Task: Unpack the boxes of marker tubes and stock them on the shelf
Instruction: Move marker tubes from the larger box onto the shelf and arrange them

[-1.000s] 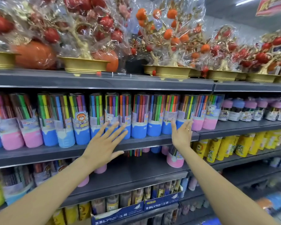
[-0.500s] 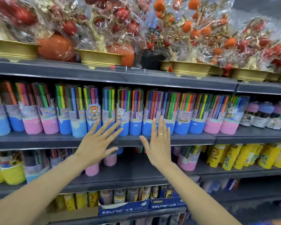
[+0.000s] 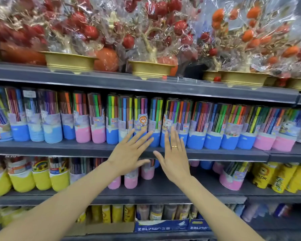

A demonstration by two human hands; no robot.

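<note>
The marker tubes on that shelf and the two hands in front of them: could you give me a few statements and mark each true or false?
1. Both hands are open with fingers spread. True: left hand, right hand.
2. The right hand wears a ring. True.
3. The left hand holds a marker tube. False: it holds nothing; its fingertips reach the blue-based tubes.
4. Every tube in that row has a blue base. False: some are pink-based tubes.
5. The shelf above holds wrapped ornamental fruit trees. True.

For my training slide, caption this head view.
Both open hands, left hand and right hand, straighten the marker tubes on the shelf.
</note>
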